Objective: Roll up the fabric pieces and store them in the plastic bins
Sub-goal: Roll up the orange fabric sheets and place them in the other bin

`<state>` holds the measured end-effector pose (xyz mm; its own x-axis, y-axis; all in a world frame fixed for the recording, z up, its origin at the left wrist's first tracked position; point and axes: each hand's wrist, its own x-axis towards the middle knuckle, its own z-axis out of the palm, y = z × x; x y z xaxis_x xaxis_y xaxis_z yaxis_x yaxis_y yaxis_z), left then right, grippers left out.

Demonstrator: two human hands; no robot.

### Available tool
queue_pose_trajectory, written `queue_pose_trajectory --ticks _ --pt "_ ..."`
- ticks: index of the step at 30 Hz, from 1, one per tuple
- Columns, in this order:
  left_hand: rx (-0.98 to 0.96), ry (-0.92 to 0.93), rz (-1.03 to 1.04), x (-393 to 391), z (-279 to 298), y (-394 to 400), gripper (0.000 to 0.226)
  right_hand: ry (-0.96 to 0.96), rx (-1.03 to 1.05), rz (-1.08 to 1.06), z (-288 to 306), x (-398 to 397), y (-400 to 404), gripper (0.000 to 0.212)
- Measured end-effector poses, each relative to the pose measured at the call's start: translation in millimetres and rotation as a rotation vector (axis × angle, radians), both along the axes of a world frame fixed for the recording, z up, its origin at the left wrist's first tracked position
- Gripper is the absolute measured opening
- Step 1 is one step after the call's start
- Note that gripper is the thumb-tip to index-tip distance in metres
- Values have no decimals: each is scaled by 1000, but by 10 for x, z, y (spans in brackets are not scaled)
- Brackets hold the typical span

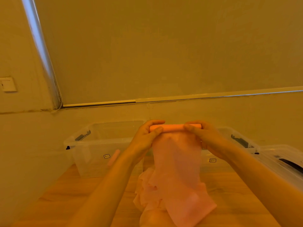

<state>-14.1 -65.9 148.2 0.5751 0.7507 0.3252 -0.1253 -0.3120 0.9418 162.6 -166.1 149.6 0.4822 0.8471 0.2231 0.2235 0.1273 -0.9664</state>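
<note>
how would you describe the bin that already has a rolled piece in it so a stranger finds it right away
Start at the wooden table against the pale wall, where clear plastic bins stand in a row at its far edge. Take the left bin, left of the left hand. It alone shows a small pink roll through its front wall, while the right bin shows none where visible.

Warm, dim amber light tints everything. A cold bluish streak glares along the window blind (164, 54) at its left edge and bottom rail. Focus is soft throughout, shadows faint, and straight lines bow toward the corners.
</note>
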Motion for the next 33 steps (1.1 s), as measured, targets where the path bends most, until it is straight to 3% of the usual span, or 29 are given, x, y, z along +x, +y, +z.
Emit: queue_pose_trajectory --ticks 8,13,18,24,30,33 --pt "-30 -13 57 14 -22 -18 13 -83 68 42 14 -4 -55 17" --pt "24 19 77 1 -24 35 16 -53 31 31 -14 -23 -31 38" --pt "9 -1 14 4 -41 40 29 -61 102 36 -11 -15 -26 22" --pt "-31 83 10 -5 -86 48 29 4 165 60 -5 9 15 39" --pt "74 99 41 -43 -52 74 24 -122 -47 -8 -42 -1 63 36" --pt "78 105 24 -40 -50 79 26 -118 -41 -34 -42 -4 63 29"
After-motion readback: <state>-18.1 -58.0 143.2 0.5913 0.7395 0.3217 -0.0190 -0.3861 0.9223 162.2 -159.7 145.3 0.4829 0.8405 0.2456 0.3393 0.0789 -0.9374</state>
